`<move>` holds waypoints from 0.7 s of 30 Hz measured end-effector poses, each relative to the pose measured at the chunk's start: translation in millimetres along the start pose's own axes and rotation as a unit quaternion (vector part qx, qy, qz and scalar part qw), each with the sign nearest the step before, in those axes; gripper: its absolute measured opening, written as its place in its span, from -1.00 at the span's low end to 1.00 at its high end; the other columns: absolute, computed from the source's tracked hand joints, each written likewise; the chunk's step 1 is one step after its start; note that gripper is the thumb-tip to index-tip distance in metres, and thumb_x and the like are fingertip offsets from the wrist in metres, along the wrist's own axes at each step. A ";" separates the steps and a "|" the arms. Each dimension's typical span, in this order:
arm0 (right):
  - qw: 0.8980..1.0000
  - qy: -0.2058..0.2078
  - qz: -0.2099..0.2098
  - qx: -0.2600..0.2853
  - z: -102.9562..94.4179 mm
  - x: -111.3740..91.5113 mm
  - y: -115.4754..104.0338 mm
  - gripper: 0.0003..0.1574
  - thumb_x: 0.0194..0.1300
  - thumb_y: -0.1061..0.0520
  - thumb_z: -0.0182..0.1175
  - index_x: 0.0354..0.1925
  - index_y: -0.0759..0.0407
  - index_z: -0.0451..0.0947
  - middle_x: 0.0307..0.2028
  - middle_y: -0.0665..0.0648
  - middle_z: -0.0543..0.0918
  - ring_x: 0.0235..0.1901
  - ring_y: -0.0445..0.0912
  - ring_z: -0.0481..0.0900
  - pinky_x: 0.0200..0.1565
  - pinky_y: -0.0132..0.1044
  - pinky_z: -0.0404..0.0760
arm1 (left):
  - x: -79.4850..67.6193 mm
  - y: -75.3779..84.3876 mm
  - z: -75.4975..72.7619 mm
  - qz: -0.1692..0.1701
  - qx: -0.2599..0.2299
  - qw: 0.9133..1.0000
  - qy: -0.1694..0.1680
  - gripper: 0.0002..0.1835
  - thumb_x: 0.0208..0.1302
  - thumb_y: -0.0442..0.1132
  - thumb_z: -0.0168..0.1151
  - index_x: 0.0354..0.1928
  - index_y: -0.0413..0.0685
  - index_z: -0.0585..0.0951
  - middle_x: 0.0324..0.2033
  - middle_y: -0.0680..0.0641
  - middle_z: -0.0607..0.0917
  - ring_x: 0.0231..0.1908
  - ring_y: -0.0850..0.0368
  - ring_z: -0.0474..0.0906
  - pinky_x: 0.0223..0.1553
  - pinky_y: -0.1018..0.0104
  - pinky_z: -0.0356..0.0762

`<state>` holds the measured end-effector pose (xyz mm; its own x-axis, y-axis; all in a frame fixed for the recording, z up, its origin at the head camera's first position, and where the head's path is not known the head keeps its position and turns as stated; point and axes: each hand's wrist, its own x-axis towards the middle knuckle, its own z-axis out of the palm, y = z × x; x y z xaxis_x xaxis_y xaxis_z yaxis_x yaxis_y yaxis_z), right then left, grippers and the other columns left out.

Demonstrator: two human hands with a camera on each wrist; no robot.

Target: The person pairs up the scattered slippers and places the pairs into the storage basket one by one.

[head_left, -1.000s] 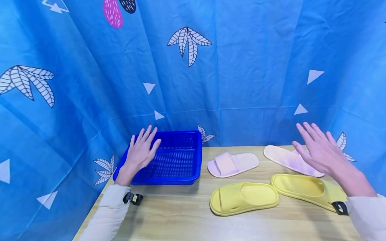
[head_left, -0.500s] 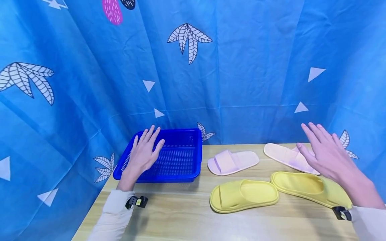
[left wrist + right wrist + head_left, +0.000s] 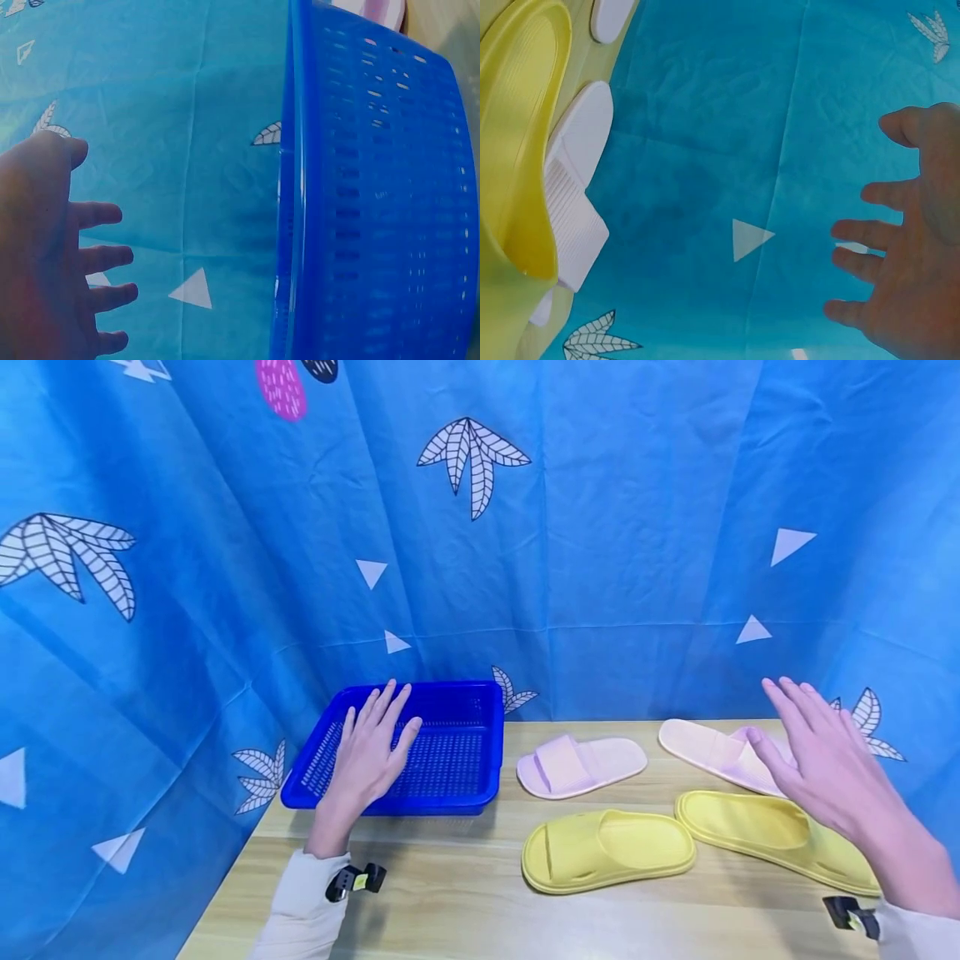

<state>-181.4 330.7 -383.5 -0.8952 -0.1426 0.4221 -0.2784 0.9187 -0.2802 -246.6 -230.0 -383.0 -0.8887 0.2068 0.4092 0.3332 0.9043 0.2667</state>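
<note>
My left hand (image 3: pixel 369 762) hovers with fingers spread over the left part of a blue plastic basket (image 3: pixel 497 758), holding nothing. In the left wrist view the basket's slotted side (image 3: pixel 390 195) stands to the right of that hand. On the right, my right hand (image 3: pixel 831 762), fingers straight, is raised above a pink slipper (image 3: pixel 697 746) and a yellow slipper (image 3: pixel 738 817), partly covering the pink one. Left of these lie another pink slipper (image 3: pixel 566 766) and another yellow slipper (image 3: pixel 607 852), both with toes to the left. The right wrist view shows nothing in the right hand (image 3: pixel 907 247).
A light wooden table (image 3: pixel 442 902) carries the basket and slippers. Behind it and along both sides hangs a blue curtain (image 3: pixel 622 527) printed with leaves and triangles. Each wrist wears a black strap with a small camera.
Both hands have drifted right in the head view, the left across the basket and the right toward the right edge. Basket and slippers stay where they were.
</note>
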 end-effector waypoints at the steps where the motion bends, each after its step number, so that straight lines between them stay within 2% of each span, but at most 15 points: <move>1: 1.000 0.003 0.000 0.002 0.3 -1.3 -0.6 -0.09 0.59 -0.11 -0.02 0.63 0.24 -0.11 0.58 0.42 -0.03 0.56 0.34 -0.22 0.43 0.32 -0.45 | -0.8 1.3 0.4 0.001 -0.002 1.000 0.002 -0.28 0.58 0.27 -0.22 0.63 0.16 0.12 0.61 -0.07 0.08 0.59 -0.16 -0.12 0.48 -0.32 -0.29; 12: 0.999 0.027 0.002 0.023 3.4 -11.4 -6.0 -0.10 0.56 -0.08 0.03 0.63 0.20 -0.06 0.57 0.41 0.02 0.56 0.33 -0.18 0.44 0.31 -0.44 | -7.4 24.7 8.7 0.004 -0.030 0.999 0.016 -0.30 0.58 0.24 -0.16 0.63 0.20 0.15 0.60 -0.05 0.11 0.58 -0.13 -0.08 0.48 -0.31 -0.24; 21: 0.997 0.061 -0.007 0.036 2.5 -23.3 -11.1 -0.09 0.52 0.00 0.09 0.64 0.11 -0.05 0.57 0.37 0.07 0.58 0.26 -0.16 0.48 0.21 -0.41 | -5.8 49.7 17.4 0.008 -0.054 0.998 0.026 -0.31 0.56 0.26 -0.16 0.63 0.28 0.14 0.60 0.00 0.11 0.58 -0.08 -0.06 0.49 -0.28 -0.24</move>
<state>-158.3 322.9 -392.4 -0.8431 -0.1045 0.5275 -0.3188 0.8871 -0.3339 -230.3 -179.7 -387.3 -0.8660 0.1991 0.4588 0.3824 0.8548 0.3509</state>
